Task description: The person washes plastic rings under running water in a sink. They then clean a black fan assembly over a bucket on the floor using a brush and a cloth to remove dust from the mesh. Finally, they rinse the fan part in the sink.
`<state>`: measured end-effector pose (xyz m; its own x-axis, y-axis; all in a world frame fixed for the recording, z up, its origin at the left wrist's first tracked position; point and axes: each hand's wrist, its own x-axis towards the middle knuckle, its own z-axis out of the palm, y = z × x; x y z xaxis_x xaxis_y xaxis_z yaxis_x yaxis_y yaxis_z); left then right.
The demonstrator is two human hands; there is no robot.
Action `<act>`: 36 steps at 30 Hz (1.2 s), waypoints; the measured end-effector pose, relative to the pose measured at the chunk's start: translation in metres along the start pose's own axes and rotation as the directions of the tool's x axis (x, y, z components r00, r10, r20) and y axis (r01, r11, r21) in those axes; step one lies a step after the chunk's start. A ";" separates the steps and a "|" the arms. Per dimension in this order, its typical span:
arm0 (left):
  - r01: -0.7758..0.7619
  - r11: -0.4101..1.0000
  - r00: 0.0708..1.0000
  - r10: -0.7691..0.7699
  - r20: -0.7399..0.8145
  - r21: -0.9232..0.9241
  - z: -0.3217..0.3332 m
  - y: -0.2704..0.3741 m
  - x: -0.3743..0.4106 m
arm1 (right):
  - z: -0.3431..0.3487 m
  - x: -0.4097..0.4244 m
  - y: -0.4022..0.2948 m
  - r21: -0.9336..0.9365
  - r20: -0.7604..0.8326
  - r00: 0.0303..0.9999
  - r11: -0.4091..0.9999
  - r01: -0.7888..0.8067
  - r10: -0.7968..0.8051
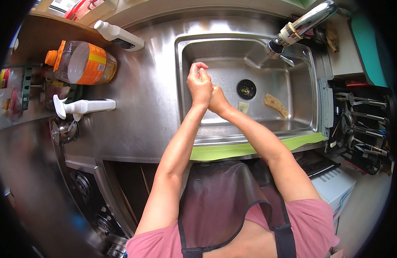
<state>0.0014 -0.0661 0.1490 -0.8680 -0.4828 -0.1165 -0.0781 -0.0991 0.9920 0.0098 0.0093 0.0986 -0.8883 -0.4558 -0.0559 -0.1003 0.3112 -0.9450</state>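
Over the left part of a stainless steel sink, my wet left hand and right hand are pressed against each other, the left partly covering the right. The left fingers are curled; no object shows in either hand, though the space between the palms is hidden. To their right, food scraps lie in the black drain. A pale yellowish-green piece lies just below the drain, and a tan loofah-like scrubber rests farther right. The chrome faucet reaches over the sink's back right corner; no stream of water shows.
On the steel counter at left are a large orange-labelled plastic jug, a white bottle and a white spray bottle. A green strip lines the sink's front edge. Metal utensils are at right, gas burners at lower left.
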 end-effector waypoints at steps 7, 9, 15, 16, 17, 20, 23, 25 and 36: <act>0.120 0.917 0.963 -0.201 -0.180 -0.381 0.013 -0.014 -0.005 | -0.008 0.000 0.016 -0.264 -0.048 0.999 0.964 -0.028 0.015; 0.112 0.901 0.941 -0.231 -0.246 -0.419 0.019 -0.023 -0.004 | -0.010 -0.003 0.019 -0.304 -0.080 0.996 0.951 -0.062 0.039; 0.135 0.909 0.952 -0.229 -0.202 -0.395 0.014 -0.033 0.010 | -0.028 0.001 0.003 -0.164 0.086 0.970 0.964 -0.211 0.227; 0.134 0.923 0.963 -0.206 -0.172 -0.360 0.015 -0.028 0.011 | -0.040 0.003 0.011 -0.050 0.180 0.969 0.986 -0.161 0.168; 0.130 0.931 0.968 -0.194 -0.161 -0.342 0.018 -0.023 0.012 | -0.053 0.005 0.019 0.069 0.266 0.959 0.991 -0.118 0.096; 0.114 0.969 0.991 -0.127 -0.048 -0.219 0.005 -0.018 0.016 | -0.092 0.002 0.038 0.534 0.588 0.735 0.520 -0.667 0.338; 0.167 0.977 0.984 -0.158 0.079 -0.131 0.009 -0.015 0.017 | -0.111 -0.021 0.127 -0.662 0.441 0.693 0.728 -0.177 0.570; 0.207 0.969 0.969 -0.184 0.164 -0.137 0.006 -0.011 0.018 | -0.112 -0.022 0.122 -0.592 0.510 0.611 0.763 -0.261 0.605; 0.752 0.410 0.532 0.085 0.843 -0.516 0.023 0.046 0.003 | -0.052 -0.041 -0.022 0.496 0.462 0.528 -0.286 -0.820 -0.713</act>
<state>-0.0161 -0.0523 0.1950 -0.8814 0.4680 0.0635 -0.4317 -0.8528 0.2939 0.0248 0.0646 0.1386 -0.1907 -0.8475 0.4954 0.9792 -0.1290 0.1563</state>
